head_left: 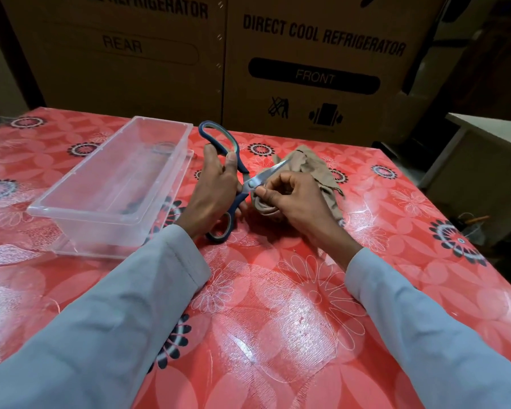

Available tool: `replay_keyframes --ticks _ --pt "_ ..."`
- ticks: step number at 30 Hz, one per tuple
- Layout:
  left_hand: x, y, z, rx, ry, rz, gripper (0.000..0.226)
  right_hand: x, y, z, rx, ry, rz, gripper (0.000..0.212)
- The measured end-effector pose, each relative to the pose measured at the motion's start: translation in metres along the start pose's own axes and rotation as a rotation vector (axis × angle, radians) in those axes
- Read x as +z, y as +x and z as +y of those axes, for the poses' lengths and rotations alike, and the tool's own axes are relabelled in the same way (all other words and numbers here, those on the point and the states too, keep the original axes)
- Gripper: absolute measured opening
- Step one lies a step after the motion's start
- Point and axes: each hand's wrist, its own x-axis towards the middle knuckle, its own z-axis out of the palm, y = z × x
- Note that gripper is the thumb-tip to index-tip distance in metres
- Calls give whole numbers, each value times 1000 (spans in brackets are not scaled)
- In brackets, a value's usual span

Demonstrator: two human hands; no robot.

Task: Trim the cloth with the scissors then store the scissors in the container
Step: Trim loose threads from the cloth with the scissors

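Right of the clear container (112,184), the left hand (211,191) grips open scissors (239,172); the right hand (292,199) pinches bunched cloth (316,169).

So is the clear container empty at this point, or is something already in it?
Empty. The clear container shows only the tablecloth pattern through its floor, and the scissors are outside it, in the left hand.

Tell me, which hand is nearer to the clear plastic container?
Left. The left hand holds the blue-handled scissors just beside the clear plastic container, off its right wall. The right hand lies farther right, gripping the tan cloth.
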Motion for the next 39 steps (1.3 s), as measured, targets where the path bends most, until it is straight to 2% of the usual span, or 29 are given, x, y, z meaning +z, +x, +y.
replay_keyframes --ticks 5,15,16,18,20,22,24,26,27,28,30,32,34,39 --pt "-1 -1 0 -29 -33 -32 12 -27 -9 12 86 -226 -146 28" --pt "-5 -2 5 12 19 -17 13 -54 -10 -2 153 -305 -365 21" --pt "-5 -2 5 12 13 -17 14 -56 -11 -2 174 -298 -337 21" --pt "-5 -2 5 12 8 -25 15 -55 -13 2 162 -366 -170 21" --pt "-3 -2 5 20 20 -34 14 -47 -13 5 60 -476 76 16" --pt "-1 -2 4 34 42 -25 13 -36 -13 3 -34 -420 228 13" --pt "0 0 3 44 75 -5 14 -27 -12 1 -64 -257 157 25" --pt "0 0 2 39 83 5 14 -25 -15 0 -24 -71 -26 45" --pt "0 1 2 31 76 4 14 -25 -17 0 -8 4 -104 48" --pt "0 1 1 23 66 2 15 -27 -19 -1 -10 41 -152 41" --pt "-1 1 0 18 54 1 16 -28 -21 1 -78 -48 -138 18" --pt "-1 1 -1 22 58 6 17 -23 -21 0 -118 -178 -104 8" --pt "-3 2 -2 0 37 1 17 -19 -17 -4 -81 -274 -103 13" --pt "-5 1 -1 -39 -40 -25 10 -37 -14 -12 71 -411 -278 24"
